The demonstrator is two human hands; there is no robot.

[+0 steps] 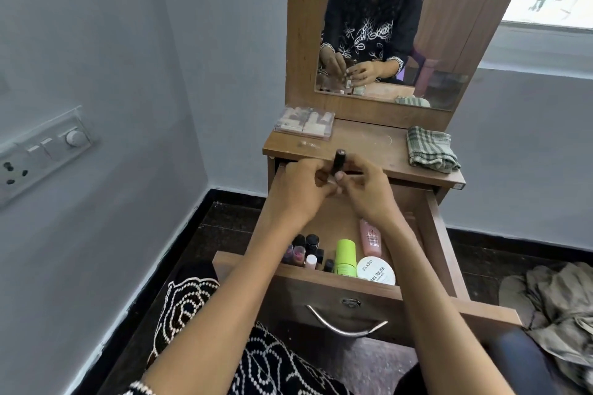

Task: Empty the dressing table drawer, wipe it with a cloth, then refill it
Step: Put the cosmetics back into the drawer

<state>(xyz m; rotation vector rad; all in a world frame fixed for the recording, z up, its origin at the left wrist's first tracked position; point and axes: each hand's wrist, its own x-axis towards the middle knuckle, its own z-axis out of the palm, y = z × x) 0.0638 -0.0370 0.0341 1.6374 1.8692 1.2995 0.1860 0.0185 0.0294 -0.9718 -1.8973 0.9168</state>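
The wooden drawer [431, 234] of the dressing table is pulled out towards me. At its front stand several small nail polish bottles [305, 252], a green tube [345, 258], a pink bottle [370, 237] and a white round tub [376, 271]. Above the drawer's back, my left hand [300, 192] and my right hand [362, 191] meet around a small dark tube [338, 162] that stands upright between the fingertips. A folded green checked cloth [431, 149] lies on the right of the tabletop [362, 141].
A clear makeup palette box [303, 123] rests on the tabletop's left. The mirror [385, 26] behind shows my reflection. A wall with a switch panel [41, 151] is at left. Crumpled fabric [558, 308] lies on the dark floor at right.
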